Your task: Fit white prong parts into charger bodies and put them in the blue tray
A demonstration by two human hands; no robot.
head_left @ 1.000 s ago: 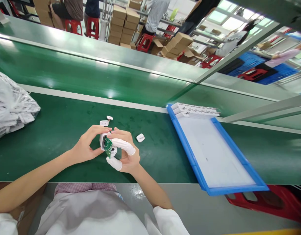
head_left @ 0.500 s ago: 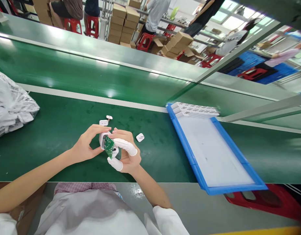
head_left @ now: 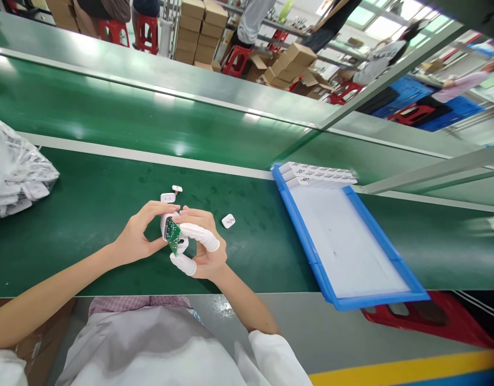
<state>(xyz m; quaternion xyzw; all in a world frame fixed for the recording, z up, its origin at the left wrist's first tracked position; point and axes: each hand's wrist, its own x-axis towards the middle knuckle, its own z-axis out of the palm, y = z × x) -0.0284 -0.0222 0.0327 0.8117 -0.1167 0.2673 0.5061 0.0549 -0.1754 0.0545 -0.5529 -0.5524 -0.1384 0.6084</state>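
Above the middle of the desk (head_left: 90, 225), the left hand (head_left: 138, 233) and right hand (head_left: 204, 246) are both closed around a glossy white plastic casing (head_left: 165, 225), gripping it between them with curled fingers. A green circuit board (head_left: 173, 236), its flat face speckled with small parts, sits tilted in the casing's open end and partly sticks out. Two matte white finger cots (head_left: 199, 237) sheathe fingers of the right hand, their rolled edges showing near the knuckles.

Just beyond the left hand's fingertips lies a small white cover (head_left: 167, 198), with a smaller white piece (head_left: 177, 188) beside it. To the right, a rounded white square piece (head_left: 228, 220) rests alone on the smooth green surface. Further right stands a shallow blue plastic tray (head_left: 307, 246), lined with a pale sheet, its far end carrying a row of white printed strips (head_left: 319, 174). At the far left, a crinkled clear plastic bag (head_left: 14, 177) bulges with white pieces.

Near the person's body, a white sleeve (head_left: 275, 359) covers the right forearm's end. Past the desk, cardboard boxes (head_left: 199, 32) form stacks, and a co-worker (head_left: 378, 61) sits among red stools.
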